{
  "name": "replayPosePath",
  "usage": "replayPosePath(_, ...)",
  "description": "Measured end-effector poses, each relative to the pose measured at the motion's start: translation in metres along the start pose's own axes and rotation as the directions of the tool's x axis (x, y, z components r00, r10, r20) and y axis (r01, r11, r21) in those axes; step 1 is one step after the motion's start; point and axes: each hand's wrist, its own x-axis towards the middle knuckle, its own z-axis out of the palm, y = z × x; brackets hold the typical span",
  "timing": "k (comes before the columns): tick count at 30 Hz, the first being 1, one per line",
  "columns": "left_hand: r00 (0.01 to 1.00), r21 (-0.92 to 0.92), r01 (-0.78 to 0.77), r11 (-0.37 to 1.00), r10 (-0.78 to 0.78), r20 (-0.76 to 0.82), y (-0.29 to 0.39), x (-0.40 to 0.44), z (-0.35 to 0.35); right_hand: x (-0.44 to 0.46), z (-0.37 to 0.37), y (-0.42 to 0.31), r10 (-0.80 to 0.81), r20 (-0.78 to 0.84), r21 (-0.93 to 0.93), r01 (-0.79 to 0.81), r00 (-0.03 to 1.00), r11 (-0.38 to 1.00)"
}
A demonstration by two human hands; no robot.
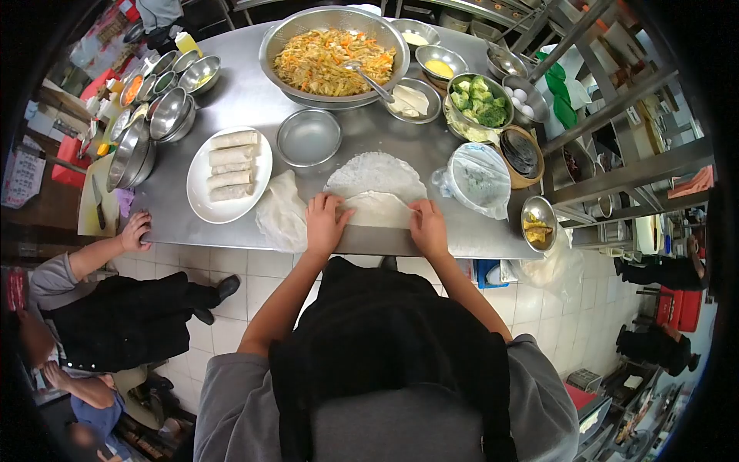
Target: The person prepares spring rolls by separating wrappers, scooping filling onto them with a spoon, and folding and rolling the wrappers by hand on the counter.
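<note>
A thin round wrapper (375, 171) lies on the steel table in front of me, its near part folded over. My left hand (326, 221) is at the left end of the fold, fingers bent onto the wrapper's edge. At the right end, my right hand (428, 225) has its fingers curled on the same fold. Left of my left hand rests a crumpled stack of pale wrappers (282, 212). Several finished rolls (232, 164) sit in a row on a white oval plate (202, 213). A metal bowl of clear liquid (309, 138) stands beyond the wrapper.
A large colander of shredded vegetable filling (331, 61) is at the back. Bowls of broccoli (479, 100) and a plastic-covered bowl (478, 175) stand right. Stacked metal bowls (171, 114) stand left. A co-worker's hand (136, 232) rests on the left table edge.
</note>
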Motion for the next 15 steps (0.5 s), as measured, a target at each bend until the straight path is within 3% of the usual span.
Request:
replayPosePath(2,0.999,-0.024,-0.002,1.000,0.001,-0.049,-0.004,0.000,0.004,0.003,0.005,-0.005,0.069,-0.036,-0.051,-0.071,0.997,0.996)
replayPosePath(5,0.999,-0.037,0.038,0.999,-0.039,-0.033,-0.004,0.000,0.010,0.014,0.011,-0.017,-0.099,-0.107,-0.284,0.066,0.989,0.957)
replayPosePath(8,0.986,-0.094,0.168,0.981,-0.167,0.021,0.005,-0.003,0.009,0.019,0.019,-0.015,-0.008,0.017,-0.230,0.012,1.000,0.973)
replayPosePath(12,0.951,-0.238,0.309,0.921,-0.297,0.087,0.001,-0.003,0.012,0.025,0.022,-0.015,0.018,0.030,-0.145,-0.013,0.999,0.989)
replayPosePath(15,0.980,-0.358,0.167,0.919,-0.194,-0.040,-0.001,0.000,0.009,0.031,0.021,-0.011,0.062,0.054,-0.041,-0.060,0.997,0.997)
